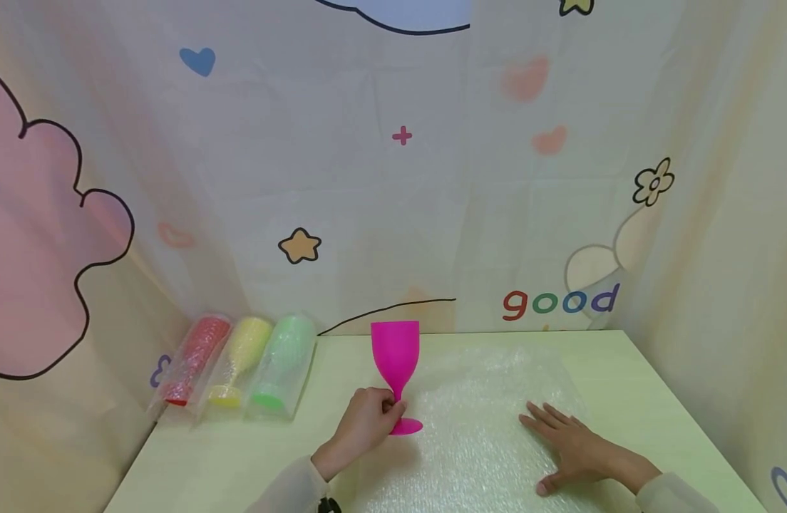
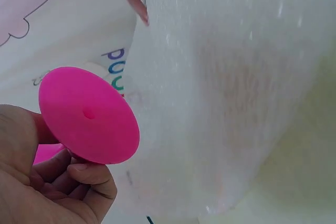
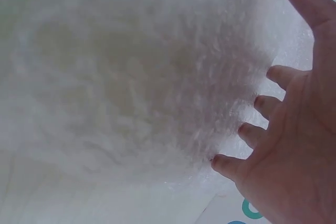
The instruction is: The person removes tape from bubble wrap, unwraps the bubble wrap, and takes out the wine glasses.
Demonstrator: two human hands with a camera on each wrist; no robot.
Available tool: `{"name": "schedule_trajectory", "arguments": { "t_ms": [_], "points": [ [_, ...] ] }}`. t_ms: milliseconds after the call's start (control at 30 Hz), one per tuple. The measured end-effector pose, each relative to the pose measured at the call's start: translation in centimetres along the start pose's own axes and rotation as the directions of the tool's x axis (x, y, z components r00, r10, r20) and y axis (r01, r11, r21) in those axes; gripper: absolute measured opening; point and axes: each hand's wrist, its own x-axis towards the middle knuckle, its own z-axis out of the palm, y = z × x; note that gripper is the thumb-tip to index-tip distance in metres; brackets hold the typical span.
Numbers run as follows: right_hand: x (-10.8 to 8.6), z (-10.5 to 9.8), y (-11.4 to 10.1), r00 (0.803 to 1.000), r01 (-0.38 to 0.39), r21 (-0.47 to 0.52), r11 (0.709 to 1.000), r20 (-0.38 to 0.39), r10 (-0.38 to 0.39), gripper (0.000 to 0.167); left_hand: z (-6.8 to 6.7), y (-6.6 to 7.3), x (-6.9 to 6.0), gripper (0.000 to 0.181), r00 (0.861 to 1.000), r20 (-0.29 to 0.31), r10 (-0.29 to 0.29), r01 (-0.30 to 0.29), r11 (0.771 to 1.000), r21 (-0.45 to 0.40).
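Note:
A bright pink plastic goblet stands upright in my left hand, which pinches its stem just above the foot. From the left wrist view, the round underside of the goblet's foot faces the camera, and most of the bowl is hidden behind the fingers. A clear sheet of bubble wrap is spread over the table under and beside the goblet. Over the sheet's right part lies my right hand, palm down with fingers spread. In the right wrist view its fingertips touch the wrap.
Three wrapped goblets lie side by side at the back left of the pale green table: a red one, a yellow one and a green one. A printed curtain hangs behind and at both sides.

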Motion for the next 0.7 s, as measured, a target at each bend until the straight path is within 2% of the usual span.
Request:
{"name": "schedule_trajectory", "arguments": {
  "t_ms": [167, 367, 467, 700],
  "points": [
    [-0.3, -0.3, 0.0, 0.999, 0.03, 0.004, 1.0, 0.017, -0.03, 0.109, -0.8, -0.7, 1.3, 0.021, 0.999, -0.039, -0.018, 0.018, 1.0, 0.008],
    [-0.2, -0.1, 0.0, 1.0, 0.007, 0.022, 1.0, 0.016, -0.007, 0.11, -1.2, -1.6, 2.7, 0.02, 0.995, -0.09, -0.037, 0.041, 0.998, 0.047],
    [-0.1, 0.0, 0.0, 1.0, -0.012, 0.029, 0.999, 0.016, 0.012, 0.11, -1.4, -1.5, 3.4, 0.02, 0.993, -0.112, -0.02, 0.027, 0.998, 0.061],
    [-0.1, 0.1, 0.1, 1.0, -0.01, 0.019, 1.0, 0.004, 0.01, 0.111, -1.7, -0.9, 5.2, 0.018, 0.987, -0.149, 0.064, -0.047, 0.992, 0.116]
  ]
}}
